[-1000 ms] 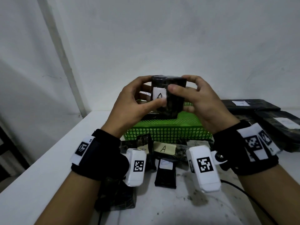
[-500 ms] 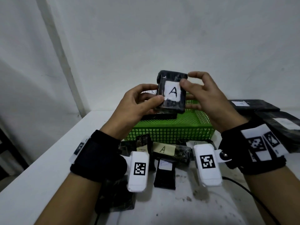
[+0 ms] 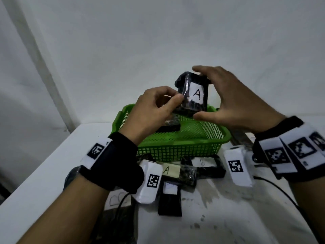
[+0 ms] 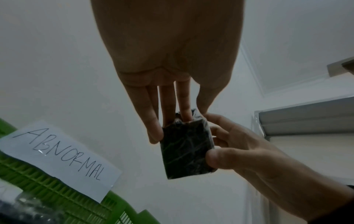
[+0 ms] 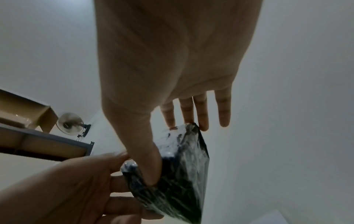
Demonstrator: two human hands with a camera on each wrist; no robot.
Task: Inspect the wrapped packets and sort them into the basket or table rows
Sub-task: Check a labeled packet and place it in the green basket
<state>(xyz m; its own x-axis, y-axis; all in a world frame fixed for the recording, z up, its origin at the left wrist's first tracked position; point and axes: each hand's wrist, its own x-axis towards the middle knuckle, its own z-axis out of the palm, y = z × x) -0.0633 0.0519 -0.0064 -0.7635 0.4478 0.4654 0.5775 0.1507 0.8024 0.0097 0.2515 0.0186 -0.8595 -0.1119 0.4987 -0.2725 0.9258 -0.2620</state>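
Note:
A black wrapped packet with a white label marked "A" is held upright above the green basket. My left hand pinches its left edge. My right hand grips it with fingers over the top and thumb under the bottom. The left wrist view shows the packet's plain back between the left hand's fingertips and the right hand. In the right wrist view my thumb presses into the crinkled wrap.
One black packet lies in the basket, which carries an "ABNORMAL" label. In front of it on the white table lie packets marked "A" and "B", another black one, and a cable.
The packet has been turned so its "A" label faces me and lifted slightly up and right. My right hand shifted from the front to top and bottom.

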